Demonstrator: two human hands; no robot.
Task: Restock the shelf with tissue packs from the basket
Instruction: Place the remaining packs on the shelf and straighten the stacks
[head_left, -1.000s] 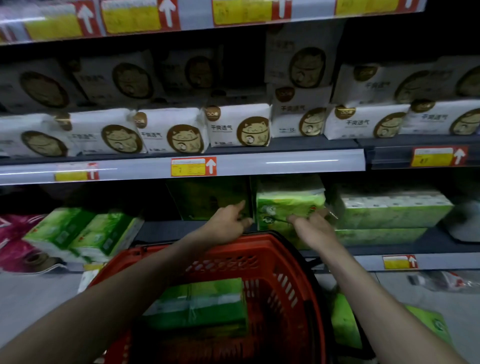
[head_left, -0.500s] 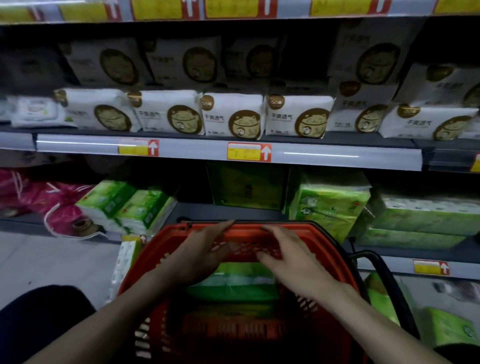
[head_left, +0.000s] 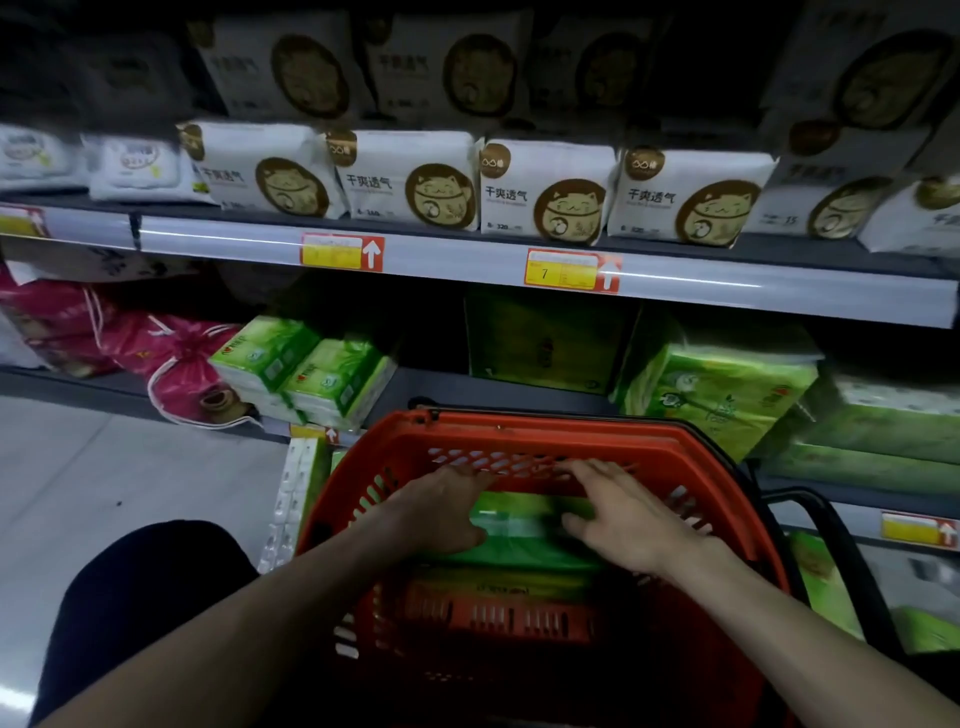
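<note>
Reaching for what?
– Your left hand (head_left: 441, 514) and right hand (head_left: 628, 519), fingers spread nearly straight, rest on the green tissue pack (head_left: 524, 525) inside the red basket (head_left: 519, 431), before the lower shelf (head_left: 431, 387).

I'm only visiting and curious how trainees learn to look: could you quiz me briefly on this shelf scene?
1. True or false: the left hand and right hand are both inside the red basket.
2. The tissue pack under the hands is: A pink, B green, C blue.
3. Fill in: the white cat-logo packs sit on the shelf ___ the green shelf packs.
Key: 1 true; 2 B; 3 above.
</note>
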